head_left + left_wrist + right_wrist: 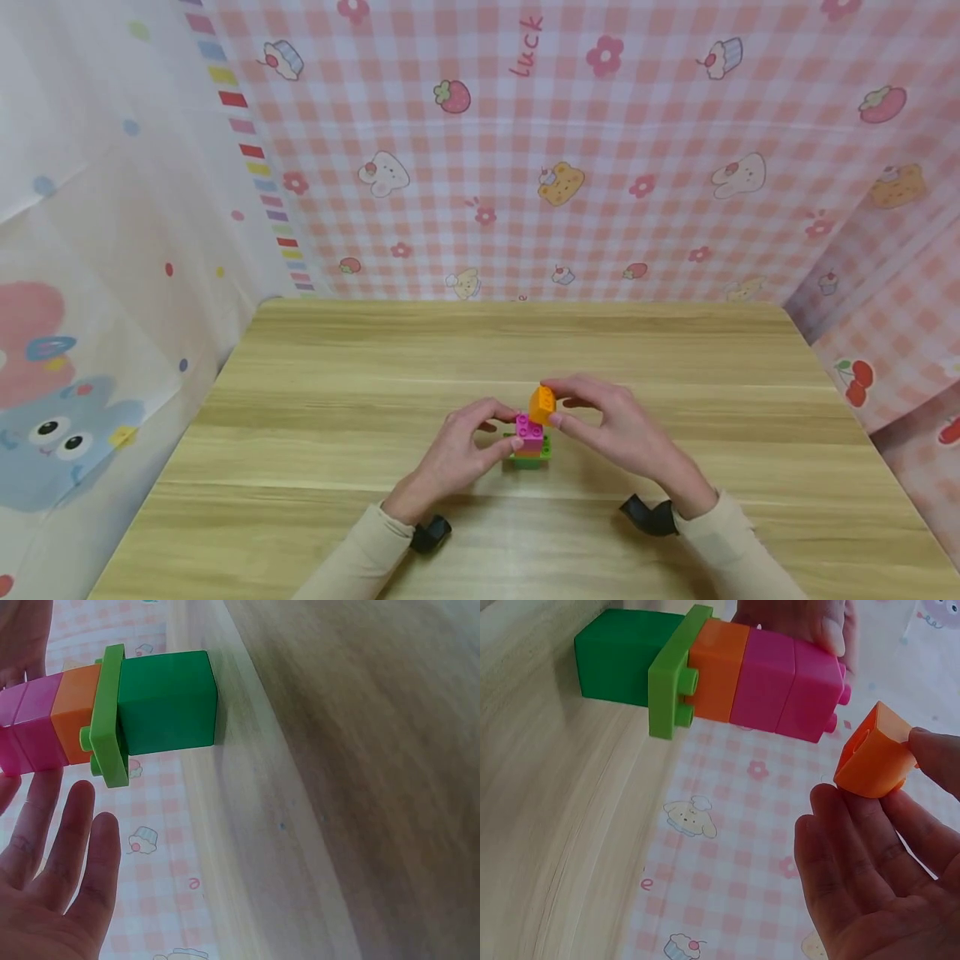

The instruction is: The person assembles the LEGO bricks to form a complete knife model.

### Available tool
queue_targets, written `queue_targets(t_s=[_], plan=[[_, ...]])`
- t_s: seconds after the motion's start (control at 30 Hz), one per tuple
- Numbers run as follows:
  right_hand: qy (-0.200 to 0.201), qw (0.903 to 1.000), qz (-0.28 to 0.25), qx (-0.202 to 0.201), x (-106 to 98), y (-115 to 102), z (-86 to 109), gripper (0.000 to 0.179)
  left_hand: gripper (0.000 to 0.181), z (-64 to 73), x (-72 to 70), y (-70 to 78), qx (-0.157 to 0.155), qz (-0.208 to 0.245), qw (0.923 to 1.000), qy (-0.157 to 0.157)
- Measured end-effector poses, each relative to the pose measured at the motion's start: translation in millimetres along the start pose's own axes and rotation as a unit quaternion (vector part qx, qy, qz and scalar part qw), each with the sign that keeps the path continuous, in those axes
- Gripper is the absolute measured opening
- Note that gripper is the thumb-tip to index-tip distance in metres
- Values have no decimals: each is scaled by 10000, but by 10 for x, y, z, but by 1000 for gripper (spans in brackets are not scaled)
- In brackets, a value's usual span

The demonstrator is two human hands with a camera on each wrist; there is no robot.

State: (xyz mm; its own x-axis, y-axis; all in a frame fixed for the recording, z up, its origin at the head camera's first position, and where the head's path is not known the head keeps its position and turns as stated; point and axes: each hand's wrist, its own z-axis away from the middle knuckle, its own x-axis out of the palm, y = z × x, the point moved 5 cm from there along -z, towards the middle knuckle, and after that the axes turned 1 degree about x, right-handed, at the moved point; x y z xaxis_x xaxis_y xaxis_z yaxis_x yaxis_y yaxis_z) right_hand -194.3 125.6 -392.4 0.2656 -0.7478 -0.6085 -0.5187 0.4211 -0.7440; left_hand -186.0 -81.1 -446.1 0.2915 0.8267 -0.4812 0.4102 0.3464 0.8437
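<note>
A stack of toy building bricks stands upright on the table. At its bottom is a dark green brick point(169, 701), then a wider light green plate point(664, 697), an orange brick point(716, 671) and two pink bricks point(784, 686). My left hand point(459, 457) pinches the pink top of the stack between thumb and fingers. Close above the top studs, my right hand point(626, 427) holds a loose orange brick point(543, 406) between thumb and fingers. That brick is tilted in the right wrist view and apart from the stack, its hollow underside facing the studs.
The wood-grain table point(337, 358) extends around the hands. A pink checked cloth point(510, 133) hangs behind it, and a white patterned cloth point(90, 208) hangs at the left. Black straps point(649, 516) sit at both wrists.
</note>
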Motion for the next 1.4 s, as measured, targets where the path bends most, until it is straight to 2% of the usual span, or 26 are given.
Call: queue_targets(t_s=[0.3,0.5,0.67,0.93,1.2,1.4], plan=[[-155,9997,38,-163,93,-44,-11,38,27,27,-22,0,-51,-163,9997,158],[-215,9997,100,-93,125,-44,-11,35,31,27,-44,2,180,-447,9979,426],[-259,9991,256,-198,143,-54,-4,35,34,31,-54,24,438,-638,9953,577],[-26,9954,595,-754,164,-99,7,37,35,26,-55,28,628,-861,9924,618],[162,9916,877,-936,181,-111,13,37,34,21,-58,39,857,-836,9909,620],[242,9887,973,-1114,182,-103,12,37,34,14,-55,27,782,-790,9921,579]])
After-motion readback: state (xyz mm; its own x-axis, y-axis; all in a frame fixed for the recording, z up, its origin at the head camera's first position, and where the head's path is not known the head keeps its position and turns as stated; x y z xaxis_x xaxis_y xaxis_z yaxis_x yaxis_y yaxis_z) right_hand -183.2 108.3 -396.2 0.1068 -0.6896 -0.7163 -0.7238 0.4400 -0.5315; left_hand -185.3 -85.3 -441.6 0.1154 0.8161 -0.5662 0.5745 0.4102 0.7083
